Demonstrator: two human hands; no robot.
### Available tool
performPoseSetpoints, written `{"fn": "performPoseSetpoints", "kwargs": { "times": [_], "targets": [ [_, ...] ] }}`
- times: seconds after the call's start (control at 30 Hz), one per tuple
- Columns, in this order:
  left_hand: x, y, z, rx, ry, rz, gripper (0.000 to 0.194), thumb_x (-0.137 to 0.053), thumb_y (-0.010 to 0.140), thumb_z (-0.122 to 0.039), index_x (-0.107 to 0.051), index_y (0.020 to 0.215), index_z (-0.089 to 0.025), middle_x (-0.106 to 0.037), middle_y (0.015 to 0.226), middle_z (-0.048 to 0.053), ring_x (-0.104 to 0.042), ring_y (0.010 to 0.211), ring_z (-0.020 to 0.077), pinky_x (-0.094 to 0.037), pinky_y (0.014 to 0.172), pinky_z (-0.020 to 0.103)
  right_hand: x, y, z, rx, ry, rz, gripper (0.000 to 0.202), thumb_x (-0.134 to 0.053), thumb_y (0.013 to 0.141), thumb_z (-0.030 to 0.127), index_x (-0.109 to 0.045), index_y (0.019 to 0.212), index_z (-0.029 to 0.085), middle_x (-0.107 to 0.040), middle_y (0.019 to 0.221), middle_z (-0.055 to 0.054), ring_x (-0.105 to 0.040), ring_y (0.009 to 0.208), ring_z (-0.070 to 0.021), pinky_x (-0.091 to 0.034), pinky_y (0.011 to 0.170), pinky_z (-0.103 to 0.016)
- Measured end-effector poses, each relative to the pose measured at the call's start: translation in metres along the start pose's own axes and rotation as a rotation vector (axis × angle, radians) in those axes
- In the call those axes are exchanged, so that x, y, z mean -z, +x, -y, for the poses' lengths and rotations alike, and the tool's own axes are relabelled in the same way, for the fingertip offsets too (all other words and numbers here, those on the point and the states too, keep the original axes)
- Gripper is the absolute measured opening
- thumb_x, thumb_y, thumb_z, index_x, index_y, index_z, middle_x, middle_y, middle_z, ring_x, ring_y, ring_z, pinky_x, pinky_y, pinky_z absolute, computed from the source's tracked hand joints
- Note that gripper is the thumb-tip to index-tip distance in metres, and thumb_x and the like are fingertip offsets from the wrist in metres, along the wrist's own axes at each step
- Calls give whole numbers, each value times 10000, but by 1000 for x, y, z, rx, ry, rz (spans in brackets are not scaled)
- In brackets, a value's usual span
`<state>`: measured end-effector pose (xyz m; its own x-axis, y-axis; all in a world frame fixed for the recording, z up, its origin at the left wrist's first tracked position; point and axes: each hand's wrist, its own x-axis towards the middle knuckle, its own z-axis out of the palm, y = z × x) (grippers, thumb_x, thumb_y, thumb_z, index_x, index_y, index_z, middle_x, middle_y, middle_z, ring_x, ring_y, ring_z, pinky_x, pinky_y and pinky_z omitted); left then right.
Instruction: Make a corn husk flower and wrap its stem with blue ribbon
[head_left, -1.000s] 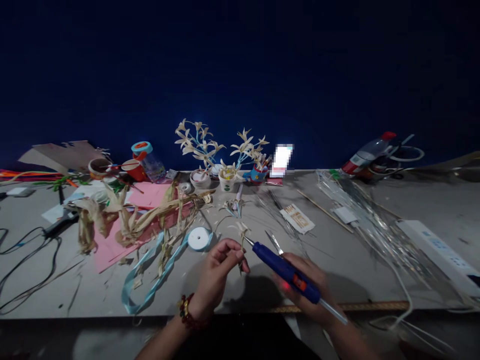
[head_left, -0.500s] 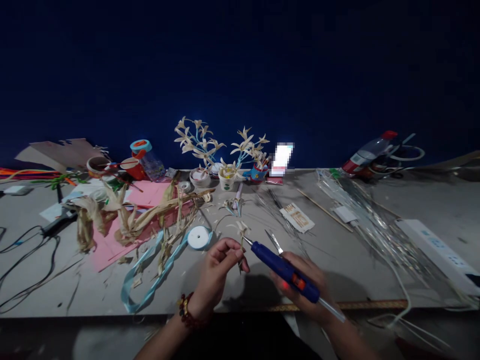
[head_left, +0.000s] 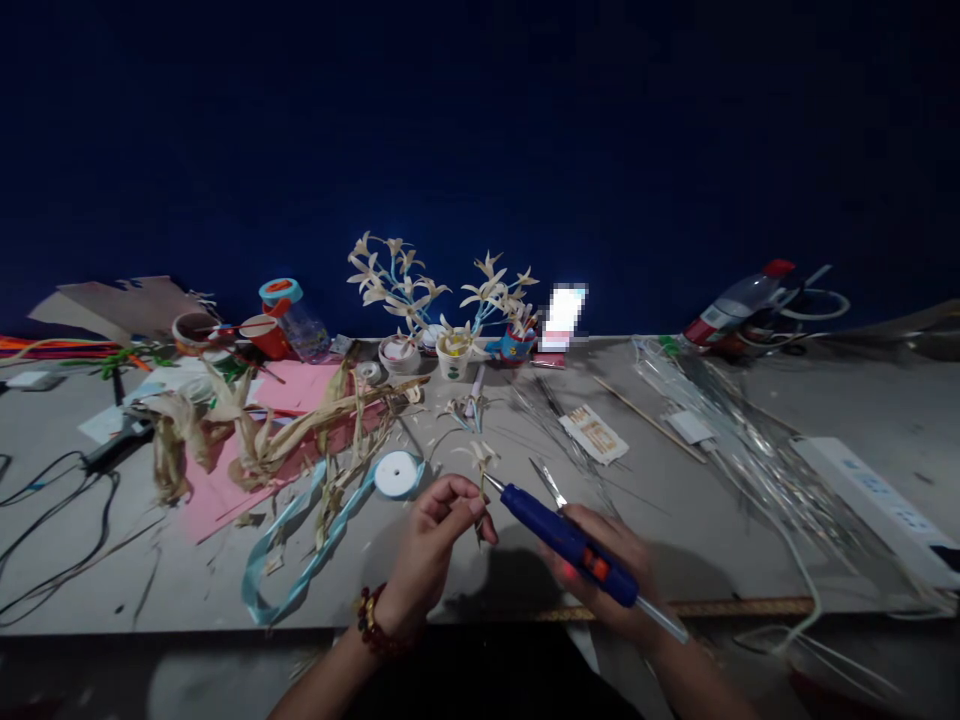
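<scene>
Head view: the left hand's thumb and forefinger pinch the stem of a small pale flower [head_left: 484,457] at the centre of the frame, the other fingers of the left hand [head_left: 442,520] loosely curled. Right of it, the right hand [head_left: 607,560] wraps its fingers around a blue glue gun [head_left: 570,540], whose nozzle points up-left at the stem; I cannot tell whether they touch. Scissor-like blades [head_left: 549,482] show just above the right hand. Left of centre lies a ribbon spool [head_left: 398,474], and pale flower sprays [head_left: 397,285] stand at upper centre.
</scene>
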<state>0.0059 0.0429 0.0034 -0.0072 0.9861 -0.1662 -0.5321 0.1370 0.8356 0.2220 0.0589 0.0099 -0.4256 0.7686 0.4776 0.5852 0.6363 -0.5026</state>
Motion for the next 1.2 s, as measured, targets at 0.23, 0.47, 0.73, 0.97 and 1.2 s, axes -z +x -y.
{"fn": "performPoseSetpoints", "kwargs": {
  "times": [0.23, 0.47, 0.73, 0.97, 1.2],
  "targets": [
    [1, 1, 2, -3, -17, 17, 162, -769, 836, -288, -660, 827, -169, -670, 626, -13, -618, 571, 126, -450, 646, 256, 1, -4, 0, -12, -7, 47, 211, -525, 962, 416, -573, 855, 241, -685, 735, -29, -644, 629, -194, -468, 606, -297],
    [2, 0, 2, -8, -16, 15, 160, -771, 834, -286, -665, 828, -167, -672, 630, -11, -620, 577, 126, -448, 650, 257, -3, -4, -4, -3, 21, 52, 294, -497, 969, 496, -545, 832, 239, -630, 680, 1, -599, 569, -170, -428, 557, -279],
    [1, 0, 1, -13, -19, 7, 167, -774, 830, -289, -659, 830, -169, -669, 636, -9, -613, 577, 123, -448, 653, 256, -2, -8, -4, -8, -18, 61, 229, -525, 952, 450, -564, 886, 234, -671, 744, -23, -636, 633, -196, -452, 604, -297],
    [1, 0, 0, -8, -23, 8, 192, -790, 810, -314, -663, 830, -172, -664, 626, -13, -616, 569, 130, -451, 654, 264, -3, -7, -6, 4, 4, 73, 228, -515, 956, 445, -549, 860, 240, -650, 714, -9, -623, 597, -186, -438, 577, -291],
    [0, 1, 0, -4, -34, 13, 182, -786, 820, -303, -664, 830, -168, -669, 635, -8, -616, 578, 126, -446, 660, 261, -4, -10, -6, 8, -24, 62, 235, -532, 952, 462, -556, 881, 239, -659, 726, -15, -631, 616, -188, -449, 592, -294]
  ]
}}
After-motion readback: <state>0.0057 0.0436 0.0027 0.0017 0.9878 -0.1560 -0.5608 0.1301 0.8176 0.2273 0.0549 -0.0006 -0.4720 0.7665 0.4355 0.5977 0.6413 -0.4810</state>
